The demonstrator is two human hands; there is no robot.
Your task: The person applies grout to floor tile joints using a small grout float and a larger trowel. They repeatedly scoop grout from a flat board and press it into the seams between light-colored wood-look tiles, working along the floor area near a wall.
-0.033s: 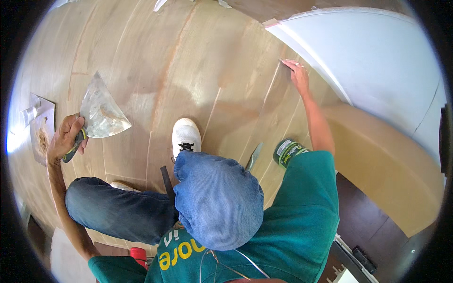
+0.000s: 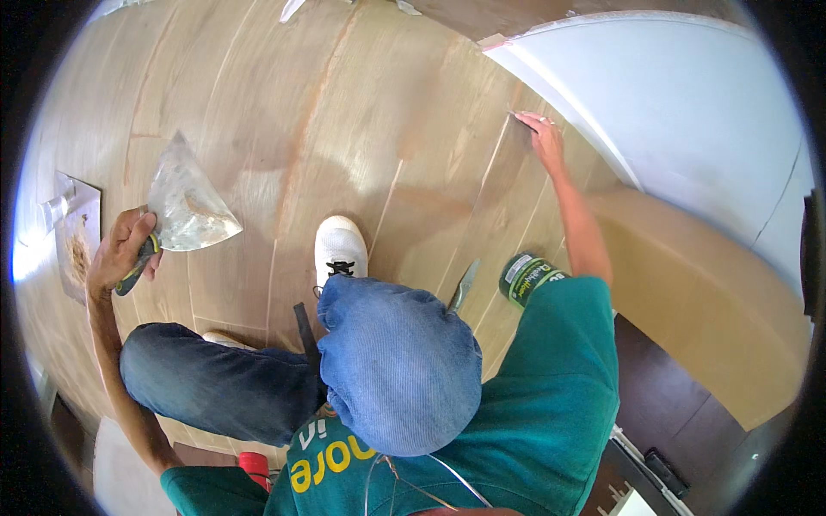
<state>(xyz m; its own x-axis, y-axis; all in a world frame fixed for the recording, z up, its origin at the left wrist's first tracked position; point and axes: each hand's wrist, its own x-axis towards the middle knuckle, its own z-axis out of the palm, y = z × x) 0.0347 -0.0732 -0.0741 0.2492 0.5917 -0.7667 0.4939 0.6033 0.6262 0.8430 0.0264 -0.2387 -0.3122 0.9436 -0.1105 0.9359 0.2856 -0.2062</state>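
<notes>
My left hand (image 2: 125, 251) is closed round the dark, yellow-trimmed handle of a broad putty knife (image 2: 191, 206). Its wide triangular metal blade is smeared and held off to the left above the wood-look floor (image 2: 413, 112). Out at the right, my right hand (image 2: 545, 142) pinches a thin, narrow dark tool (image 2: 522, 121), mostly covered by the fingers. The tool's tip is at a pale joint line (image 2: 494, 160) between planks. A narrow blade (image 2: 465, 285) lies on the floor beside my knee. Next to it is a green tub (image 2: 521, 277), partly hidden by my sleeve.
A flat steel trowel (image 2: 82, 215) with brown residue lies at the far left. A white panel (image 2: 680, 95) rises at the upper right, with a curved brown sheet (image 2: 697, 292) below it. Something red (image 2: 254, 464) sits at the lower left. My white shoe (image 2: 339, 245) stands mid-floor.
My right hand and its thin tool have shifted a few pixels nearer along the joint. The left hand with the putty knife is almost unmoved.
</notes>
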